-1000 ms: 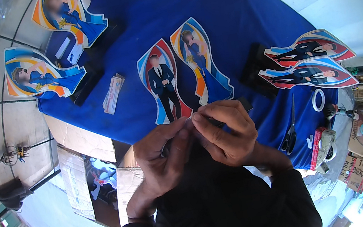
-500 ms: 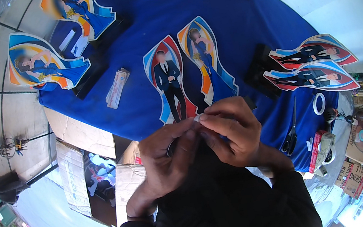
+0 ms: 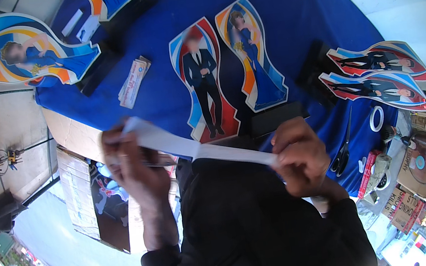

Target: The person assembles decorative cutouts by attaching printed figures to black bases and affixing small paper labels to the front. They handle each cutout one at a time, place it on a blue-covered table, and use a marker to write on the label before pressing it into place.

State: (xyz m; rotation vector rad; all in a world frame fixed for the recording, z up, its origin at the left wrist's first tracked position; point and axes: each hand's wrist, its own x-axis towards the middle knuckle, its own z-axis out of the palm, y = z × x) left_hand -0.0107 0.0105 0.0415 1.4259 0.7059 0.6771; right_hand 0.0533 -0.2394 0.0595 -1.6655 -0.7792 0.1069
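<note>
A long white strip [image 3: 235,153] stretches between my hands in front of my dark clothing. My left hand [image 3: 139,168], smeared by motion, grips its wide end; a thin flat edge shows beside those fingers, too blurred to name. My right hand [image 3: 302,156] pinches the narrow end between thumb and fingers. Just beyond lie two flat cutout figures on the blue cloth [image 3: 163,9]: one in a dark suit [image 3: 203,80] and one in a blue gown [image 3: 252,56]. A black base block [image 3: 279,118] lies at the foot of the gowned cutout.
A stack of printed strips [image 3: 134,82] lies left of the cutouts. More gown cutouts [image 3: 43,50] are at far left, suit cutouts [image 3: 378,90] at right. Black scissors [image 3: 344,152], a white tape roll [image 3: 376,118] and an opened cardboard box [image 3: 77,193] flank me.
My hands have moved apart from their pinch together, drawing the white strip out between them. The view has shifted, so the cutouts on the cloth appear higher.
</note>
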